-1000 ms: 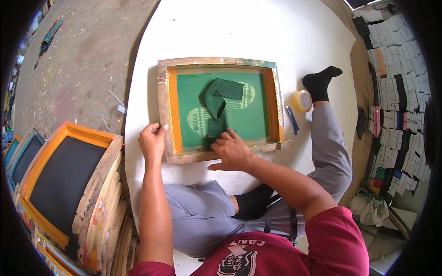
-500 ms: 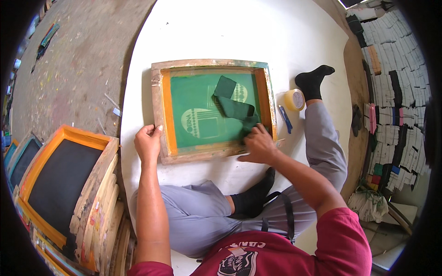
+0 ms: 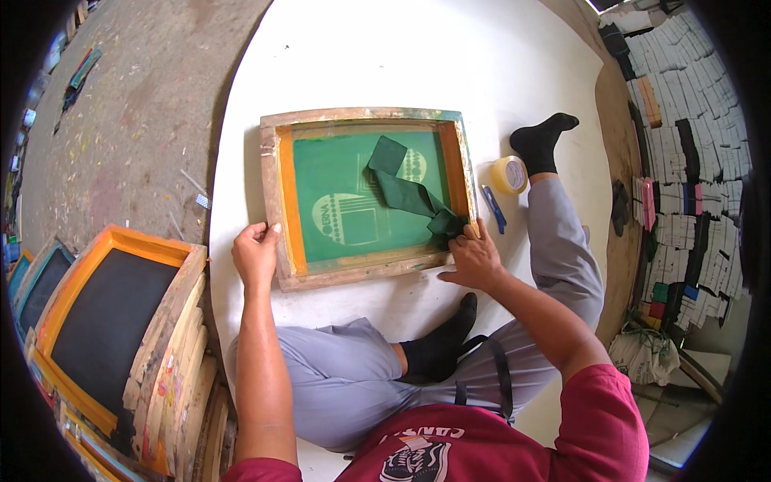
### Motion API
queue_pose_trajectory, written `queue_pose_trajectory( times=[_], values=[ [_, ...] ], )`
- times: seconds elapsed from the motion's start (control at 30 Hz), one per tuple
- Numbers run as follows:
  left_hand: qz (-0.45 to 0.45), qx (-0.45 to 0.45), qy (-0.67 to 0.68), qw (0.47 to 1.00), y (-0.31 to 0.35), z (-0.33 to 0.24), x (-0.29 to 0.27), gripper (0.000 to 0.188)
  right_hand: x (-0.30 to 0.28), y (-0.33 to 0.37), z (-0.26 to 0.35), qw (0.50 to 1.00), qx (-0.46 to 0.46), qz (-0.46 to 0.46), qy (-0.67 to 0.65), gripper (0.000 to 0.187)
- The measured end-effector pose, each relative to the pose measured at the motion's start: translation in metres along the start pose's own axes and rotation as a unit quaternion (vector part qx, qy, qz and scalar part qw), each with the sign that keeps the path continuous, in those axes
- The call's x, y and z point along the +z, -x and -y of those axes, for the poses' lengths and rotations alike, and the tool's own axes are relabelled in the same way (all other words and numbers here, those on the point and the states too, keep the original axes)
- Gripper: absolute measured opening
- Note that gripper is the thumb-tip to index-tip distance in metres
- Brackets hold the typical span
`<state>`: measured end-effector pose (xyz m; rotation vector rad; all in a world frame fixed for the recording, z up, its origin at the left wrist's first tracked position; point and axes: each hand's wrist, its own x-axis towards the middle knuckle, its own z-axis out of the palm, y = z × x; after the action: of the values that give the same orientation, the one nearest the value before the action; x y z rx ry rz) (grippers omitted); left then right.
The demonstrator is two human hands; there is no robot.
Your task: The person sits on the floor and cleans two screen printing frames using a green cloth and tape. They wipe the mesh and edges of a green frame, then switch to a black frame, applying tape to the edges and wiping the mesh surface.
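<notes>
A wooden screen-printing frame point(image 3: 361, 115) with green mesh lies before me on the white surface, pale printed shapes showing in the mesh. My left hand point(image 3: 256, 253) grips its left side near the lower corner, thumb on top. Across the mesh lies a folded, twisted dark green strip point(image 3: 405, 193), its lower end in the near right corner. There my right hand point(image 3: 475, 255) has its fingers curled at the strip's end, with one finger stretched along the frame's right side. The fingertips are partly hidden.
Right of the frame lie a roll of clear yellowish tape point(image 3: 509, 174) and a blue cutter knife point(image 3: 494, 209), close to my outstretched leg point(image 3: 562, 241). Dark-meshed frames point(image 3: 116, 313) are stacked at the left. Piles of white bundles point(image 3: 683, 161) stand at the far right.
My right hand has shifted right to the frame's near right corner, drawing the strip's lower end that way. The left hand stays on the frame's left side.
</notes>
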<state>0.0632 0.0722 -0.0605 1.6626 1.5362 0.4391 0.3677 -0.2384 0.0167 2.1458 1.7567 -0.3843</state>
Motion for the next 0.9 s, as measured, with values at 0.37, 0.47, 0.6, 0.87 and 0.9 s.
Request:
queue_pose_trajectory(
  times=[0.37, 0.47, 0.6, 0.87, 0.9],
  values=[
    [-0.002, -0.005, -0.026, 1.000, -0.001, 0.003, 0.000, 0.037, -0.010, 0.001, 0.009, 0.998, 0.044, -0.019, -0.051, 0.067],
    [0.000, -0.008, -0.028, 1.000, 0.001, 0.000, 0.000, 0.036, -0.017, -0.010, 0.014, 0.990, 0.050, 0.122, -0.052, 0.068],
    [0.003, -0.011, -0.029, 1.000, 0.001, -0.004, -0.002, 0.036, -0.017, -0.041, 0.066, 0.994, -0.010, 0.050, -0.099, 0.070],
    [0.014, -0.017, -0.028, 0.999, 0.000, -0.007, -0.001, 0.038, -0.023, -0.108, 0.194, 0.953, -0.137, -0.076, -0.258, 0.066],
    [0.027, -0.025, -0.028, 0.999, -0.001, -0.009, -0.003, 0.041, -0.028, -0.109, 0.195, 0.955, -0.141, -0.040, -0.257, 0.067]
  ],
)
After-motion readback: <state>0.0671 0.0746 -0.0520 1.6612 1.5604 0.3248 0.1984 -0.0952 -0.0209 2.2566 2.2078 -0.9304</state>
